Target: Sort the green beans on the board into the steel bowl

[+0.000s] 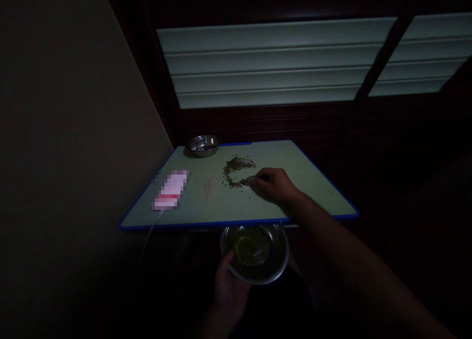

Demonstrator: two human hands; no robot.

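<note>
My left hand (pixel 230 290) grips the rim of a metal bowl (pixel 277 272) just below the table's front edge, thumb over the rim. Small green grains (pixel 250 245), resembling mung beans, lie inside it. On the table, my right hand (pixel 276 182) is closed around a small shiny spoon-like tool (pixel 250 180); dim light hides its exact kind. The tool's tip touches the near edge of a scattered patch of grains (pixel 238 164), which curves round a barer spot. Left of this patch is a pale smear or small pale heap (pixel 210 187).
The pale table top (pixel 188 216) has a blue edge. A second metal bowl (pixel 203 146) stands at its back left corner. A blurred-out phone (pixel 171 190) with a white cable (pixel 149 233) lies at the left. A wall and dark slatted panels rise behind.
</note>
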